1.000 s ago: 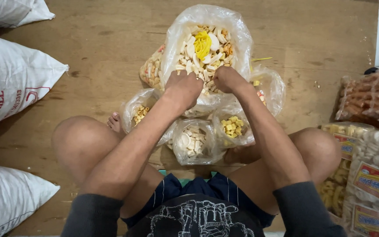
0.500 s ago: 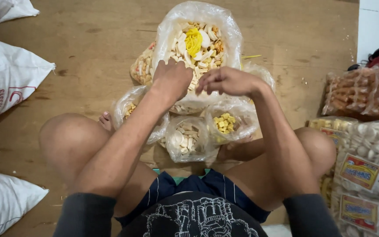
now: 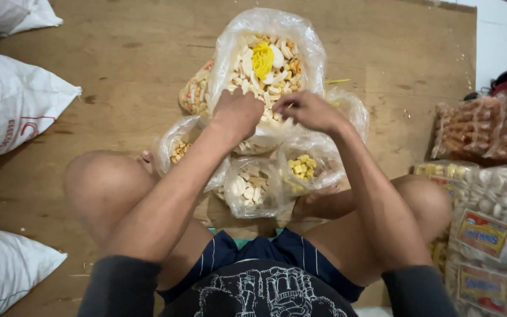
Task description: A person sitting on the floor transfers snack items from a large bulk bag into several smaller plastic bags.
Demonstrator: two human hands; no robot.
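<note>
A large clear plastic bag [image 3: 268, 56] of mixed white, yellow and orange crackers stands open on the wooden floor in front of me. My left hand [image 3: 239, 111] grips the near rim of that bag with closed fingers. My right hand [image 3: 306, 110] hovers over the rim beside it, fingers pinched together on small cracker pieces. Smaller open bags sit between my knees: one with white crackers [image 3: 250, 185], one with yellow cubes [image 3: 306, 167], one at the left [image 3: 177, 149].
White woven sacks [image 3: 13, 117] lie at the left, with another sack [image 3: 7, 264] near my left knee. Sealed packs of snacks [image 3: 488, 223] and brown sticks [image 3: 482, 126] are stacked at the right. Another cracker bag [image 3: 193, 94] sits behind the big one.
My right hand has lifted off the bag's rim and moved right, fingers now pinched. The left hand stays on the rim. The camera view has shifted slightly.
</note>
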